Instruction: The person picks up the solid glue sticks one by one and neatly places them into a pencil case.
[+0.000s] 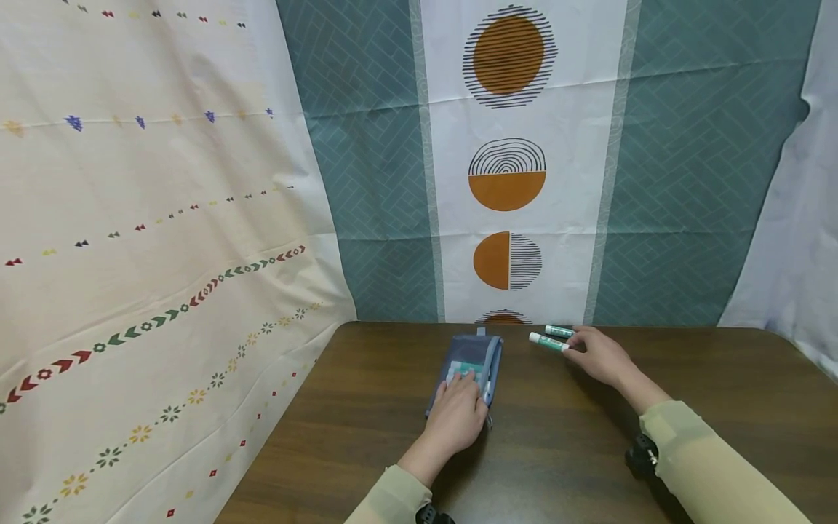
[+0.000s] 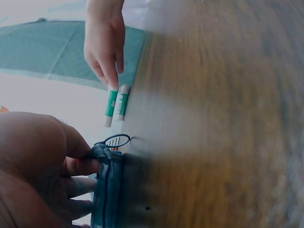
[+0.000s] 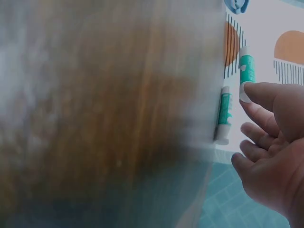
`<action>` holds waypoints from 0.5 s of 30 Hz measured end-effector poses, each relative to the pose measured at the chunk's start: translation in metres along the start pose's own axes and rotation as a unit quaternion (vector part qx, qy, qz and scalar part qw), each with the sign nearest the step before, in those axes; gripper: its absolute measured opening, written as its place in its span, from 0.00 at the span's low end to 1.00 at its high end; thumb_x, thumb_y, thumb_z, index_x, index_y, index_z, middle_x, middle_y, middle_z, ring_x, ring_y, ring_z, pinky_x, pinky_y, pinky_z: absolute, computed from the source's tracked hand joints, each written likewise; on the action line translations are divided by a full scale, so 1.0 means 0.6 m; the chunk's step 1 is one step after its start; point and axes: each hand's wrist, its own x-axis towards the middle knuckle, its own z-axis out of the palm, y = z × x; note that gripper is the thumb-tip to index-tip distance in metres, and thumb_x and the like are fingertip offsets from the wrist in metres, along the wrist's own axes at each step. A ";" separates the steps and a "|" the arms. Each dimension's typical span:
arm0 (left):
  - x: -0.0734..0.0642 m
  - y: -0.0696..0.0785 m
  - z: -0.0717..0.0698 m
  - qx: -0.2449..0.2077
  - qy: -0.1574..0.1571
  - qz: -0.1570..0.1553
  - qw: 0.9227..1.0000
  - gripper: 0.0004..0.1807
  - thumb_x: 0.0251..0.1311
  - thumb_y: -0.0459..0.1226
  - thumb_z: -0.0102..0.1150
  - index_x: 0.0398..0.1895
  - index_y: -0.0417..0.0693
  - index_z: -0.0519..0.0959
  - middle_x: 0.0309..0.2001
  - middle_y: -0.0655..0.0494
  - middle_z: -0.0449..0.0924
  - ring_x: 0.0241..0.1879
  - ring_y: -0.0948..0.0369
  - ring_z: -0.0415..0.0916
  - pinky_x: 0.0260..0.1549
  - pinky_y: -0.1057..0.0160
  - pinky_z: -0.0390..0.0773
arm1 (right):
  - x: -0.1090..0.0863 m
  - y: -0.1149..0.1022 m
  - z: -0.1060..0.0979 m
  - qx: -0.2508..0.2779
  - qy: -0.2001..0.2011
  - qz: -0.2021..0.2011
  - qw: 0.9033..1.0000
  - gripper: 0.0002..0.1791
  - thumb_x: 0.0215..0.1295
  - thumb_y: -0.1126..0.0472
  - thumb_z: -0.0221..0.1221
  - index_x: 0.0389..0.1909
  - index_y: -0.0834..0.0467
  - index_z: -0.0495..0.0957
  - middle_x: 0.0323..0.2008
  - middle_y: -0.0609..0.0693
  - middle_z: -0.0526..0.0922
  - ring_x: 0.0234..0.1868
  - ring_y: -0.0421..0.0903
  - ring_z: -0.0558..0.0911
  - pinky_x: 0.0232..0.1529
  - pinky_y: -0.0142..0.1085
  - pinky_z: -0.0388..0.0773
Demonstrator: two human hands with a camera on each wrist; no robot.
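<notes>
A grey-blue zip pouch (image 1: 492,356) lies on the table, with a white and green patch showing on its top. My left hand (image 1: 456,411) rests on the near part of this pouch, its fingertips touching the top. In the left wrist view the zipped edge (image 2: 107,190) is right at those fingers, with a dark pull loop (image 2: 116,140) at its end. Between thumb and forefinger, my right hand (image 1: 602,354) pinches the end of a white glue stick (image 1: 546,341) with a green label. A second, similar glue stick (image 1: 559,331) lies just behind it on the table.
The brown wooden table (image 1: 556,458) ends at the back against a hanging teal and white cloth (image 1: 524,218) with orange circles. A cream patterned cloth (image 1: 164,218) hangs along the left side. Dark wrist devices (image 1: 641,456) sit at both sleeves.
</notes>
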 end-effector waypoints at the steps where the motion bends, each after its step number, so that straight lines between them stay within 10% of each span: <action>1: 0.000 0.000 0.000 0.001 0.000 -0.001 1.000 0.12 0.81 0.35 0.55 0.33 0.47 0.77 0.78 0.40 0.73 0.81 0.39 0.64 0.78 0.33 0.61 | 0.000 -0.003 0.000 0.000 0.000 -0.001 1.000 0.10 0.74 0.58 0.69 0.41 0.63 0.87 0.69 0.77 0.75 0.69 0.76 0.76 0.63 0.67 0.77; 15: 0.001 0.000 0.000 0.002 0.000 0.001 1.000 0.14 0.79 0.34 0.55 0.29 0.47 0.75 0.78 0.39 0.73 0.80 0.38 0.65 0.77 0.32 0.62 | 0.006 -0.043 0.011 0.004 -0.034 -0.011 0.999 0.09 0.76 0.57 0.68 0.42 0.61 0.87 0.72 0.77 0.73 0.72 0.77 0.74 0.64 0.68 0.76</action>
